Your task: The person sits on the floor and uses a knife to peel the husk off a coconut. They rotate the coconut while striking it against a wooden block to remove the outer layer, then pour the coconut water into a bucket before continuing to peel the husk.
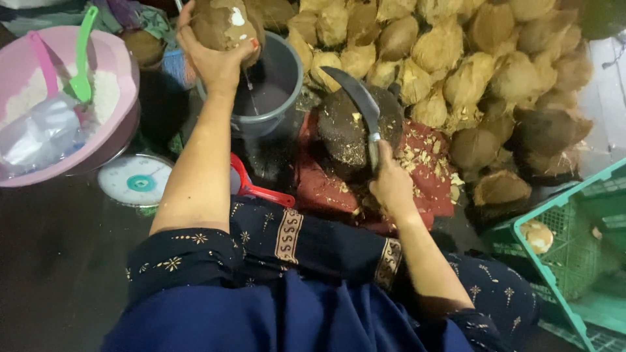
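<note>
My left hand (212, 58) grips a brown husked coconut (225, 23) with a white cracked patch, held over a grey bucket (283, 72); a thin stream of liquid falls from it into the bucket. My right hand (391, 186) holds the handle of a curved dark chopping knife (358, 101), whose blade rests across a round dark wooden chopping block (342, 133). The block stands on a red cloth (427, 163) strewn with pale chips.
A large heap of husked coconuts (469, 58) fills the top right. A green plastic crate (574, 254) holds a coconut piece at right. At left are a pink basin (117, 72) with white shreds and green and pink scoops, a round scale (137, 181), and a red scoop (257, 189).
</note>
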